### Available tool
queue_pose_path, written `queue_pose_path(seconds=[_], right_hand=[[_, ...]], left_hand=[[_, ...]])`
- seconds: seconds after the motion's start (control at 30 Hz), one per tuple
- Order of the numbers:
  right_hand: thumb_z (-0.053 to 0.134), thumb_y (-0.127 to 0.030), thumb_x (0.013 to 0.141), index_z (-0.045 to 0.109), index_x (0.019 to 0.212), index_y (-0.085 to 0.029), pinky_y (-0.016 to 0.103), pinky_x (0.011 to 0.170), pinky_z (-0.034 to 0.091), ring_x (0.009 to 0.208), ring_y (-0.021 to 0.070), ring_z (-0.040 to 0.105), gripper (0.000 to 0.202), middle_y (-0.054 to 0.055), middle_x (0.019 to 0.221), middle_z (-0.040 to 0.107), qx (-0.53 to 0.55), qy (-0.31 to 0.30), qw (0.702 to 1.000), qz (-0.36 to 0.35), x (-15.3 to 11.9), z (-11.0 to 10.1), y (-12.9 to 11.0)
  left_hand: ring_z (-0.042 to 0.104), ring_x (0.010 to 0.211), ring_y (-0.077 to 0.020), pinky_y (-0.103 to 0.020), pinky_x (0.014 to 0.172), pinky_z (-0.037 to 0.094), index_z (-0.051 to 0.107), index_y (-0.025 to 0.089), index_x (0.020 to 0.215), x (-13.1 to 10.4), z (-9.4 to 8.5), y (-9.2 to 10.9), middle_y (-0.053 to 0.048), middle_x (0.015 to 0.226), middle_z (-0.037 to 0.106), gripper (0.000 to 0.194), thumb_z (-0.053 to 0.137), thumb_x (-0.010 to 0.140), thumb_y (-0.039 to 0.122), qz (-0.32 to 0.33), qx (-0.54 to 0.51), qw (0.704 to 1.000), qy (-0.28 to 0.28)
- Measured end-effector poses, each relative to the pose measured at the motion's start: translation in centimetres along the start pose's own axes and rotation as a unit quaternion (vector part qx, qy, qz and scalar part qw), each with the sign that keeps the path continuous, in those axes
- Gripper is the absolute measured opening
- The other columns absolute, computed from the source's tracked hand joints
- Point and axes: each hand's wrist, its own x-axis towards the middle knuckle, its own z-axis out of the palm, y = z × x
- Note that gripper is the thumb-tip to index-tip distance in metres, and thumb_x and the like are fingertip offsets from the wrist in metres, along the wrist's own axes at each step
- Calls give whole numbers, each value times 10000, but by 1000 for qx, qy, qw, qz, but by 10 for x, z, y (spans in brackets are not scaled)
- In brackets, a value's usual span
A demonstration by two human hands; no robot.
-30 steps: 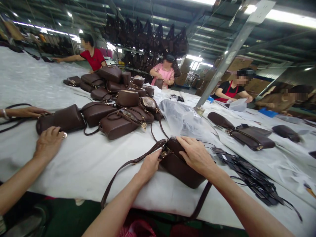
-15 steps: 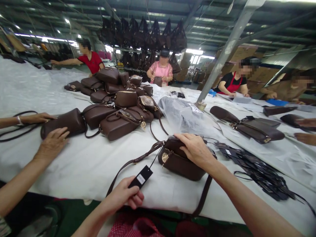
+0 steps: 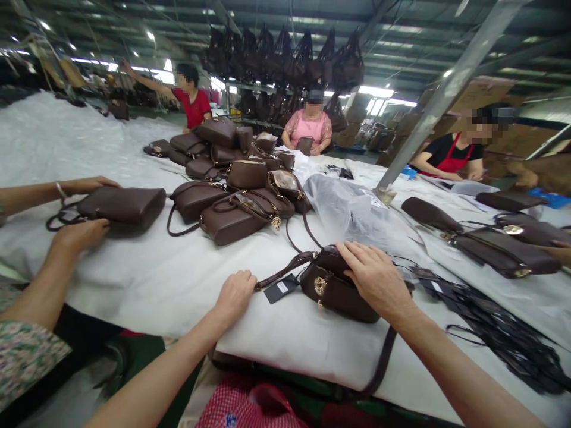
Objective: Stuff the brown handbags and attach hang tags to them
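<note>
A dark brown handbag with a gold charm lies on the white-covered table in front of me. My right hand grips its top, thumb on the front side and fingers over the upper edge. To the left of the bag, my left hand is closed around its brown strap, near the strap's end buckle. A black tag with a white label lies on the cloth between my left hand and the bag. The strap's other part hangs over the table's front edge.
Brown handbags are piled at centre left. A clear plastic sheet lies behind my bag, and a heap of black tags is at right. A co-worker's hands hold a brown bag at left. A metal post rises from the table.
My left hand has let go of the black tag, which now lies on the table, and has taken hold of the strap. My right hand stays on the bag. The co-worker's bag at left is turned.
</note>
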Motion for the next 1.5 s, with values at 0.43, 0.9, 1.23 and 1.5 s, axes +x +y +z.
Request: queue_pose_path(seconds=[0.43, 0.9, 1.23, 1.5], right_hand=[[600, -337, 857, 196, 1519, -114, 534, 1122, 304, 1403, 322, 321, 807, 199, 1509, 365, 180, 75, 981, 1, 32, -33, -70], [383, -278, 985, 595, 862, -186, 265, 686, 372, 767, 170, 578, 262, 37, 821, 642, 226, -12, 973, 30, 87, -40, -59], [375, -295, 987, 618, 907, -188, 269, 720, 390, 813, 173, 612, 277, 42, 865, 671, 191, -68, 978, 41, 75, -27, -51], [667, -419, 805, 567, 1233, -179, 385, 926, 458, 1118, 274, 567, 501, 117, 1230, 602, 334, -31, 941, 35, 77, -70, -50]], left_hand=[[318, 440, -56, -157, 415, 169, 477, 188, 857, -29, -169, -2, 61, 526, 487, 123, 554, 821, 277, -19, -549, 835, -34], [243, 320, 4, -130, 341, 160, 607, 93, 891, 36, -214, 46, 26, 539, 542, 121, 629, 802, 170, 50, -721, 690, 38], [239, 297, -2, -141, 322, 168, 601, 103, 834, 52, -230, 40, 31, 514, 536, 71, 535, 840, 129, 50, -703, 695, 141], [525, 496, -86, -155, 402, 324, 698, 124, 857, -1, -252, 112, -16, 648, 647, 119, 630, 766, 86, 178, -559, 809, -20]])
